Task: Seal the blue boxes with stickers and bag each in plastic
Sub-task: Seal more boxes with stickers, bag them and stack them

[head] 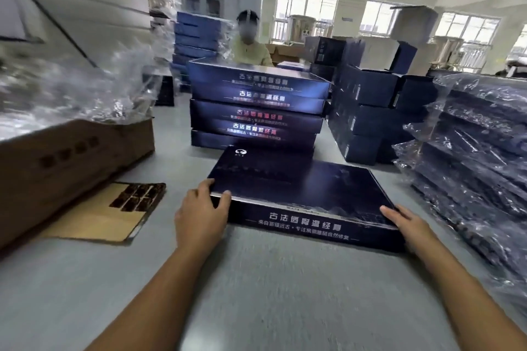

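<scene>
A blue box point(299, 188) lay flat on the grey bench point(271, 279) in the middle of the frame, its long printed side towards the camera. The left hand point(199, 214) gripped its near left corner, fingers point(206, 186) curled over the top edge and thumb hooked onto the lid. The right hand point(407, 225) rested against the near right corner with one finger stretched along the top edge. Whether its other fingers wrapped round the side could not be told.

Just behind the box stood a stack of blue boxes point(256, 105), and beyond it sat another person point(251, 48). At lower left lay a sticker sheet point(137, 196) with dark stickers at its far corner. Beside it, at the left edge, stood a brown carton point(65, 159) heaped with clear plastic bags point(71, 88). Along the right edge were bagged boxes point(470, 151) piled up, with a pile of darker boxes point(368, 111) between them and the middle stack.
</scene>
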